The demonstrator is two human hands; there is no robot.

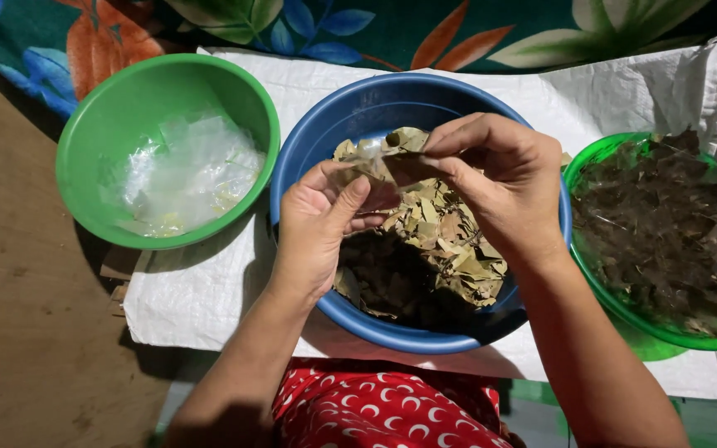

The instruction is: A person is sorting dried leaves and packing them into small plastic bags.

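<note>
A blue bowl in the middle holds dried olive-green leaves and some darker ones. Above it my left hand and my right hand meet, both pinching a small clear plastic bag stuffed with dried leaves. The left thumb and fingers grip the bag's lower left side. My right fingertips pinch its top right edge. The bag hangs just over the bowl's pile.
A green bowl at the left holds clear plastic bags. At the right stands a translucent green bowl full of dark brown dried leaves. All rest on a white woven sack over a wooden floor. Floral cloth lies behind.
</note>
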